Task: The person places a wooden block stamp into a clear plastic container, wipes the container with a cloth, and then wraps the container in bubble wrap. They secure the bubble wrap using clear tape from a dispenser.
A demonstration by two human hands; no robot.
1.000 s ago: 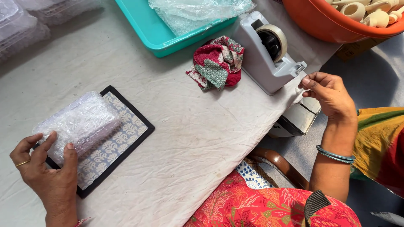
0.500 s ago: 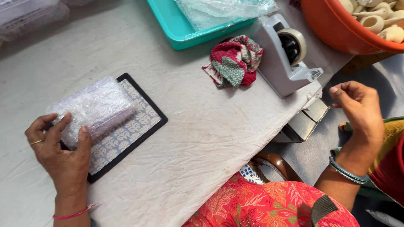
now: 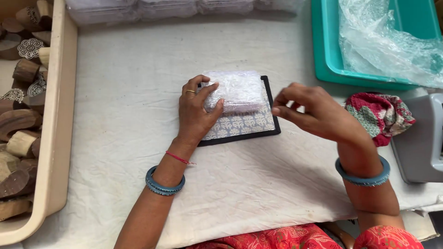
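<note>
A bubble-wrapped packet point(image 3: 235, 90) lies on a patterned board with a black border point(image 3: 240, 127) in the middle of the cloth-covered table. My left hand point(image 3: 196, 115) grips the packet's left end, thumb on its front side and fingers over the top. My right hand point(image 3: 318, 113) hovers just right of the board, thumb and forefinger pinched together near the packet's right edge. A small strip of clear tape between them is barely visible.
A grey tape dispenser point(image 3: 422, 138) stands at the right edge, next to a crumpled red-and-green cloth point(image 3: 380, 115). A teal tray point(image 3: 327, 55) holds loose bubble wrap point(image 3: 383, 41). A beige tub point(image 3: 57, 115) of carved wooden blocks point(image 3: 18, 120) stands on the left. Wrapped packets point(image 3: 138, 9) line the far edge.
My right hand left the tape dispenser and came across to the packet's right side, fingers still pinched. My left hand stayed on the packet. The view swung left.
</note>
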